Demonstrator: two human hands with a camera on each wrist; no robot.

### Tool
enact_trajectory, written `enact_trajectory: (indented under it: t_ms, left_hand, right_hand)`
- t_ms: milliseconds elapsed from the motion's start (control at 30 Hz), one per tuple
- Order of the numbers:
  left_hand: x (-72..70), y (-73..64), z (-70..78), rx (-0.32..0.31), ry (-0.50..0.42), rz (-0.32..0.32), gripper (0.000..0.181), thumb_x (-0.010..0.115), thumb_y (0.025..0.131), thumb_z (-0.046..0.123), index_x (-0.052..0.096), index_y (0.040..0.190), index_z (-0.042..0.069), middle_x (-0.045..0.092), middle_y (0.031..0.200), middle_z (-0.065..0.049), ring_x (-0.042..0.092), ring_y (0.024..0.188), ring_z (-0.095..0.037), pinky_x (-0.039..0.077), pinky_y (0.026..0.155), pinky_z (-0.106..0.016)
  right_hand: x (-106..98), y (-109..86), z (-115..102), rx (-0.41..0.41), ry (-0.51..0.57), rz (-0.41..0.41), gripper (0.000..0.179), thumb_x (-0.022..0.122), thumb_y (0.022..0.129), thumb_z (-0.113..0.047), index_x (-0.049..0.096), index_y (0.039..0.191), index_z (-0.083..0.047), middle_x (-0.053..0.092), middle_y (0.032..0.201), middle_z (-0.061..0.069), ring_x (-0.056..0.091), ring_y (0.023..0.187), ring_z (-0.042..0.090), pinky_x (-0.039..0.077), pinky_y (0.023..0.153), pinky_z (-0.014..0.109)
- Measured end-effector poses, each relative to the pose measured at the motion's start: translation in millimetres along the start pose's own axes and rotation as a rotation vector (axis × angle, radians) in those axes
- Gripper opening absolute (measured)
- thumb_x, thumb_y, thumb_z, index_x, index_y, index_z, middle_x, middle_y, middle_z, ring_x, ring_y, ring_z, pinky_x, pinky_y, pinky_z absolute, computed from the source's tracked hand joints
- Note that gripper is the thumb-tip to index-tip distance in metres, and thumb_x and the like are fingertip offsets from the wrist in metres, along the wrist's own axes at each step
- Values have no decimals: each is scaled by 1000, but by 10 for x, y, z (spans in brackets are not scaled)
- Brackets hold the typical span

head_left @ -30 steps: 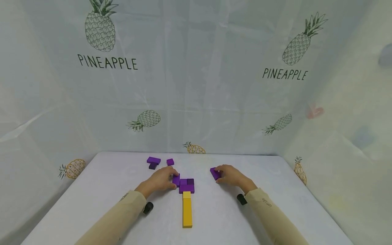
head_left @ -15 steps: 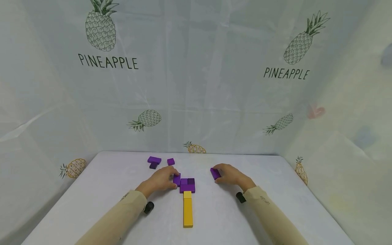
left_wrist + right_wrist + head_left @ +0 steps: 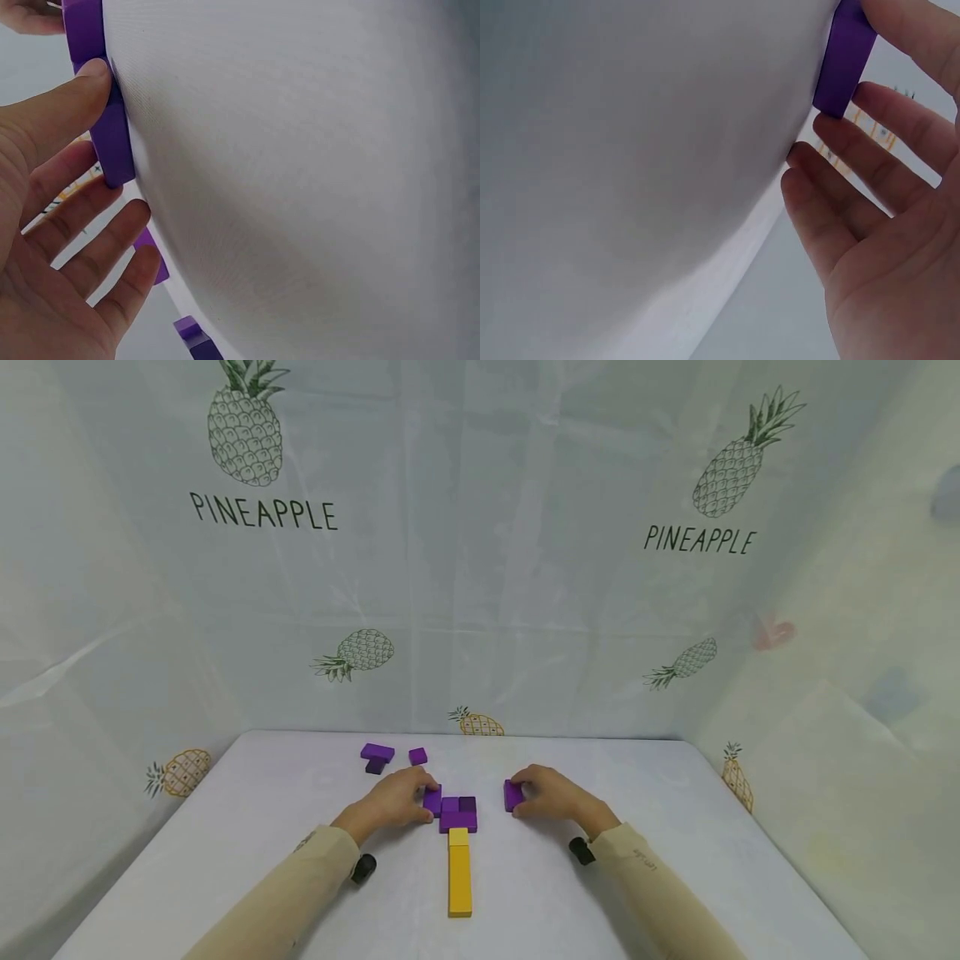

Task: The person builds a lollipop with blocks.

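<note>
My left hand pinches a purple rectangular block between thumb and fingers, at the left side of a purple block group. In that group a wide purple block lies in front of a small purple block and a small dark purple block. To the right, my right hand holds another purple rectangular block by its ends, apart from the group. The right wrist view shows this block close against the white surface. A small yellow block and a long yellow block run toward me from the group.
At the back left lie a purple rectangular block, a dark purple block and a small purple block. The white table ends at a pineapple-print curtain. Black devices sit at both wrists.
My right hand has moved left and slightly nearer with its purple block, which has turned from slanted to nearly straight. My left hand stays in place on its block.
</note>
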State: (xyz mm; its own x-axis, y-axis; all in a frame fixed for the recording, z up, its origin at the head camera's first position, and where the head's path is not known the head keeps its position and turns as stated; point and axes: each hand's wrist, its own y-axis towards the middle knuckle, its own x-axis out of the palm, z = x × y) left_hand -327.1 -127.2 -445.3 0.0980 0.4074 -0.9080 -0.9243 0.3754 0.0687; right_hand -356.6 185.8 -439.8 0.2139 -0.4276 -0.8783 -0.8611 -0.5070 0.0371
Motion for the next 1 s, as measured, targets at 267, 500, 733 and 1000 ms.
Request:
enact_trajectory:
  t_ms: [267, 500, 733, 1000]
  left_hand:
    - [7, 6, -18, -5, 9, -3, 47, 84, 77, 27, 67, 119, 16, 55, 134, -10, 45, 130, -33, 33, 109, -50]
    - [-2, 8, -11, 6, 8, 1, 46, 84, 77, 26, 67, 119, 16, 56, 132, -10, 46, 129, -33, 34, 109, -49]
    - [-13, -4, 15, -21, -1, -7, 46, 85, 76, 25, 67, 118, 16, 57, 131, -10, 47, 127, -33, 35, 108, -51]
    - [-29, -22, 35, -13, -15, -1, 46, 85, 76, 24, 67, 118, 15, 57, 131, -10, 47, 128, -33, 34, 108, -50]
  right_hand:
    - [102, 59, -155, -57, -48, -41, 53, 77, 83, -26, 60, 129, -6, 59, 129, 8, 53, 118, 24, 42, 103, 43]
    - [139, 93, -230, -80, -61, -37, 52, 77, 84, -29, 61, 128, -7, 60, 127, 6, 54, 117, 23, 41, 104, 43]
    - [170, 160, -309, -119, -48, -46, 52, 78, 83, -30, 63, 126, -6, 62, 125, 7, 55, 116, 23, 41, 104, 43]
    - [207, 212, -340, -99, -71, -54, 52, 79, 82, -30, 63, 127, -8, 62, 126, 5, 54, 119, 22, 42, 103, 41]
